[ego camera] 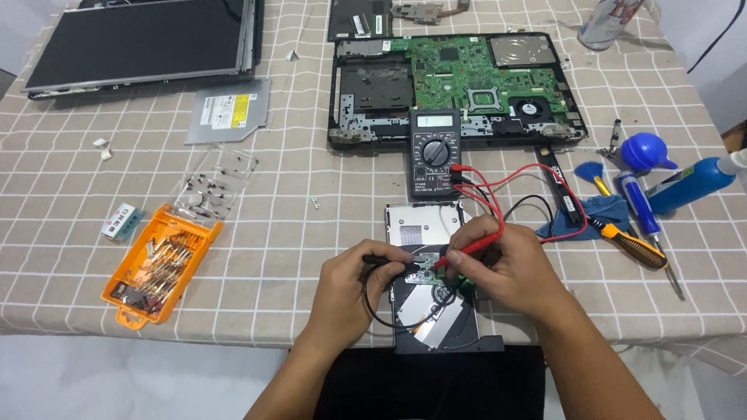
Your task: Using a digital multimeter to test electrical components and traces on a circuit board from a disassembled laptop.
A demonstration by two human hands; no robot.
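Nearest, the opened silver optical drive (pixel 432 311) lies at the table's front edge. Left hand (pixel 350 292) pinches the black probe (pixel 389 260); right hand (pixel 506 268) grips the red probe (pixel 467 249). Both tips meet its small green board (pixel 428 272); steady, separated contacts should read best on the grey multimeter (pixel 434 154) behind.

a checked cloth tablecloth (pixel 311 257) looks matt and woven; the opened optical drive (pixel 432 311) shows shiny bare metal; the orange bit case (pixel 159 268) is glossy plastic.
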